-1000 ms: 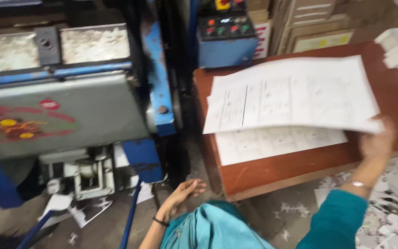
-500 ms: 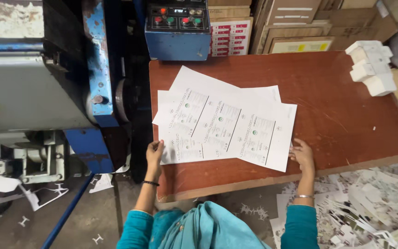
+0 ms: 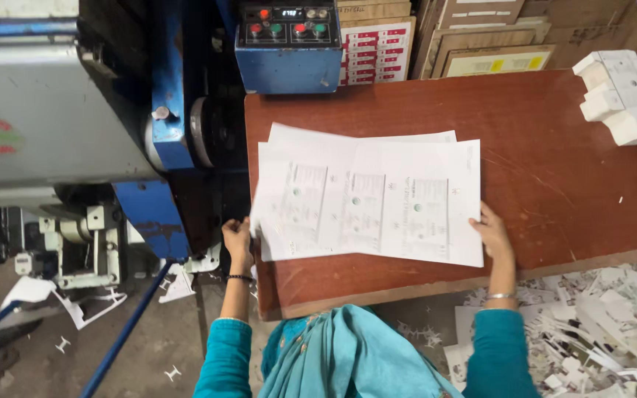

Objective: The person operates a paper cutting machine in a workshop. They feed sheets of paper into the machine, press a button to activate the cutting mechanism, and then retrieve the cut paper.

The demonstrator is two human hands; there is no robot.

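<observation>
Two hands grip a stack of printed white sheets point(image 3: 369, 197) lying flat on the reddish-brown counter point(image 3: 554, 169). Left hand point(image 3: 237, 237) pinches the stack's left edge where it overhangs the counter's side; right hand point(image 3: 492, 230) holds the near right corner, fingers curled onto the paper. White folded cartons point(image 3: 618, 94) sit at the counter's far right corner, well apart. Beside the counter stands a blue machine point(image 3: 164, 110) with a button panel point(image 3: 289, 44); paper offcuts point(image 3: 599, 324) litter the floor.

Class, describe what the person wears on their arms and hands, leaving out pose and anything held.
Both arms have teal sleeves reaching to the forearm. The left hand has a thin dark band at its wrist; the right hand has a pale, silvery bangle. Both hands are bare, without gloves.
</observation>
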